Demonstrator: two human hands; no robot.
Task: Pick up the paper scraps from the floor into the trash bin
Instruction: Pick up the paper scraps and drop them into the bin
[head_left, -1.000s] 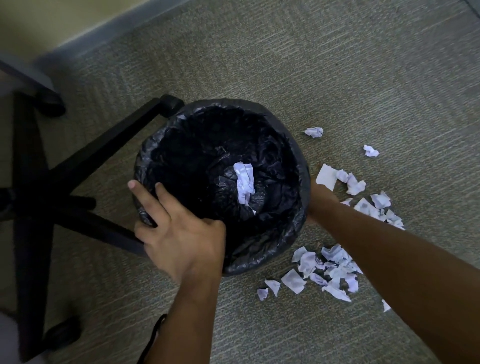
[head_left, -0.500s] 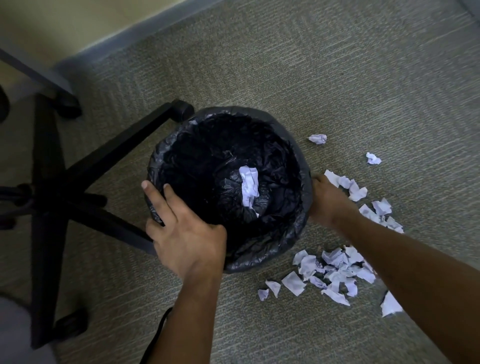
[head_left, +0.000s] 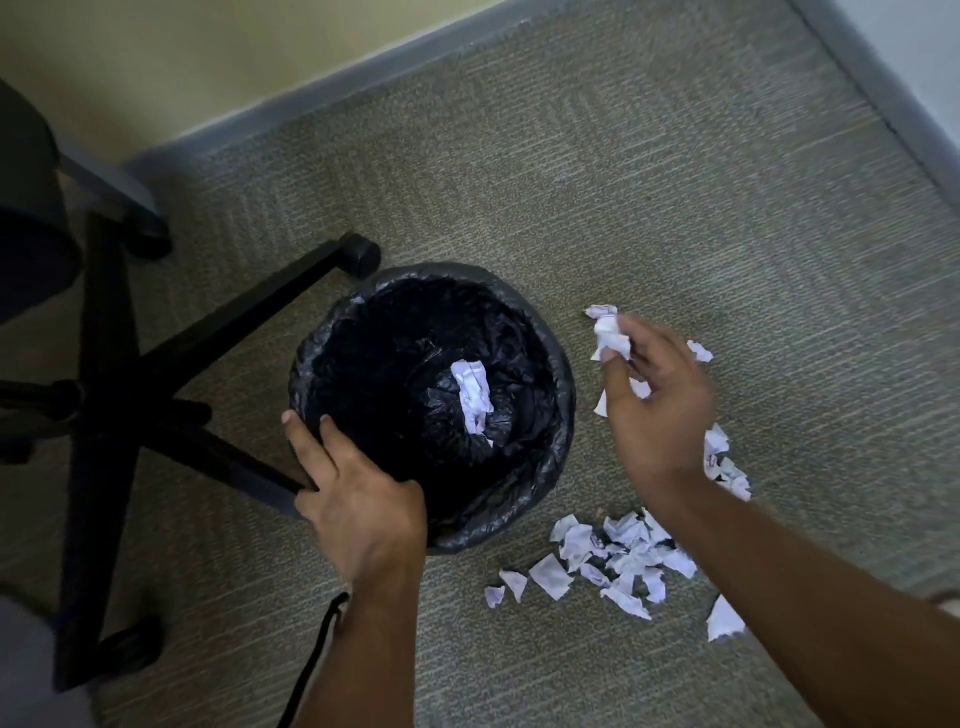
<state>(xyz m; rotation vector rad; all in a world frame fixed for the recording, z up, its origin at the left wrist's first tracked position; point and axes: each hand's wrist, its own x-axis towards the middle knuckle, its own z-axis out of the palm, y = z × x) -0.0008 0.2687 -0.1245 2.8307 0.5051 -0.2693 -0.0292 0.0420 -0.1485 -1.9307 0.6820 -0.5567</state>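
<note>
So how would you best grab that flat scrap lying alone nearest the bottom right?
Probably by the lone scrap's upper pointed corner, pinched from above. It lies flat on the carpet, apart from the main pile, so a raised or torn edge gives fingers the easiest start.

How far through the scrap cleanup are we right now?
Early. One paper piece lies inside the trash bin. The right hand pinches a crumpled scrap beside the bin; the left hand holds its rim. A scattered pile on the carpet remains.
</note>
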